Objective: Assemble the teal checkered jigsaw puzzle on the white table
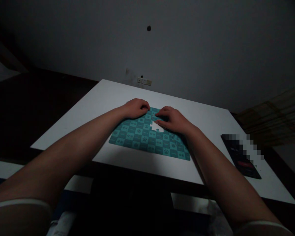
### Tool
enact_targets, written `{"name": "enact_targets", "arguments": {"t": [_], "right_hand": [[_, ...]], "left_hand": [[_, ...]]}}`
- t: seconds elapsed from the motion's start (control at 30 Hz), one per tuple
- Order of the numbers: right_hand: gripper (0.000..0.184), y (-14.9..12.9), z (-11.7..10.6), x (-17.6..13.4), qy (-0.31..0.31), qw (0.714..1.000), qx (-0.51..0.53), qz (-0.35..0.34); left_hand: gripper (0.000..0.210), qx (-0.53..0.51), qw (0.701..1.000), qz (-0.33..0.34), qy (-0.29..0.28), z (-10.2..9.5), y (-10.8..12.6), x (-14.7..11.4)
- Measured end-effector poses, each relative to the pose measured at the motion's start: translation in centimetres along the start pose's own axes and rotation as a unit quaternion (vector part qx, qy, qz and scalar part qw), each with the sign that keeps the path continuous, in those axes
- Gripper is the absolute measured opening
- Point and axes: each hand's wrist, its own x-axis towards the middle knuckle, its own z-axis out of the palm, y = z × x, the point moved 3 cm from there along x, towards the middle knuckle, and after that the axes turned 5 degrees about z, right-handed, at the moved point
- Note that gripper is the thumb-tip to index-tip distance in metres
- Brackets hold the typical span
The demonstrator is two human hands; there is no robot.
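The worktop [93, 108] looks smooth, matt white laminate. The teal jigsaw [137, 136] on it appears to be printed card, matt, with fine seams. The dark slab [238, 157] at the right edge has a slight sheen.

Both arms stretched forward, forearms bare. Left hand [135, 108] curled, knuckles up, at the mat's [127, 139] far edge. Right hand [173, 120] just beside it, fingers flat, palm down on the mat.

wall: plain grey wall [186, 49] across the top
table: white table [206, 118] in the middle
floor: dark floor [27, 105] at left
light: dim
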Motion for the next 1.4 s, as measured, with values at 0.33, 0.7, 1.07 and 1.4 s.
{"name": "enact_targets", "arguments": {"t": [0.33,0.7,1.07,1.4], "right_hand": [[0.021,-0.06,-0.21,0.08,-0.008,1.000,0.017,0.012],[0.017,-0.25,-0.25,0.12,0.003,1.000,0.030,0.006],[0.020,-0.63,-0.66,-0.18,-0.017,0.999,0.025,-0.014],[0.017,-0.57,-0.66,-0.33,-0.018,0.999,0.051,-0.004]], "left_hand": [[0.045,-0.018,1.000,-0.002,0.005,0.04,-0.37,0.08],[0.048,-0.004,1.000,0.000,0.006,0.04,-0.55,0.14],[0.046,-0.010,1.000,-0.006,0.007,0.13,-0.50,0.14],[0.047,-0.016,1.000,0.008,0.008,0.20,-0.71,0.13]]}}
